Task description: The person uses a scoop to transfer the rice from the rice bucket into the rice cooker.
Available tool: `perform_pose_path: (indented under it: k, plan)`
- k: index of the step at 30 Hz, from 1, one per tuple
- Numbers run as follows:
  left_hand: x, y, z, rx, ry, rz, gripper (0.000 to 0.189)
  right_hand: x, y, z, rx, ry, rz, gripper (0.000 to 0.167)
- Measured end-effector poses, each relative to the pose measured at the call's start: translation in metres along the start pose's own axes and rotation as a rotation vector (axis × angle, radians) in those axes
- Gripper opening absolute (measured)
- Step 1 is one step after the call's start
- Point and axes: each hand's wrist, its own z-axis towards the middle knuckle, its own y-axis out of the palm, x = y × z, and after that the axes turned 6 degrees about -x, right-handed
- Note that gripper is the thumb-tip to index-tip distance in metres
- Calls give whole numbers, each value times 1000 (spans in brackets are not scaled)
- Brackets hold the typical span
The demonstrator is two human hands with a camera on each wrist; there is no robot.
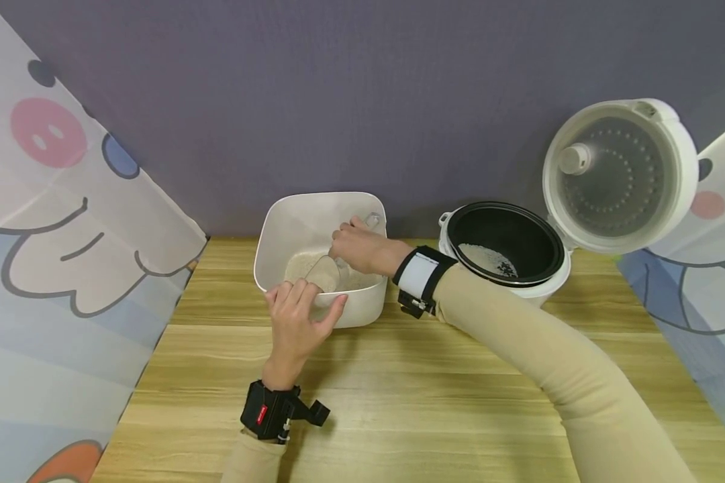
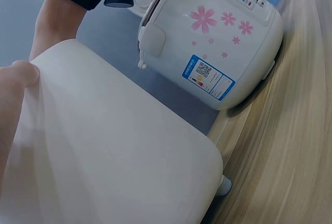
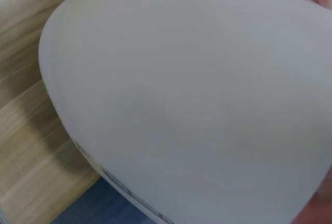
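A white rice bin [image 1: 365, 305] stands on the table with pale rice [image 1: 302, 263] in its bottom. My left hand [image 1: 295, 322] grips its front rim, fingers hooked over the edge and thumb against the outer wall. Reaching inside, my right hand [image 1: 362, 247] holds a clear plastic scoop [image 1: 324, 274], whose cup is down at the rice near the front wall. The end of the scoop's handle shows behind the fingers. Both wrist views are mostly filled by the bin's outer wall [image 2: 119, 141], with the left thumb [image 2: 26, 73] pressed near its rim.
Right of the bin stands a white rice cooker [image 2: 218, 37] with its lid [image 1: 619, 178] raised. Some rice [image 1: 486, 258] lies in its black inner pot [image 1: 513, 231]. A grey wall [image 1: 338, 100] rises behind, and cartoon-printed sheets [image 1: 54, 221] flank the wooden table [image 1: 411, 402].
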Motion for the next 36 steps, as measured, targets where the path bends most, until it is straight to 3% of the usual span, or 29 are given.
perform_pose_path:
  k: [8,22,36]
  plan:
    - [0,1,2,11,15,-5,52,0,-1,-4,17,-18,73,28]
    - [0,0,2,8,6,3,52,2,-4,-9,5,-54,168,37]
    - [0,-1,0,3,-1,2,51,9,-7,-19,70,-70,240,37]
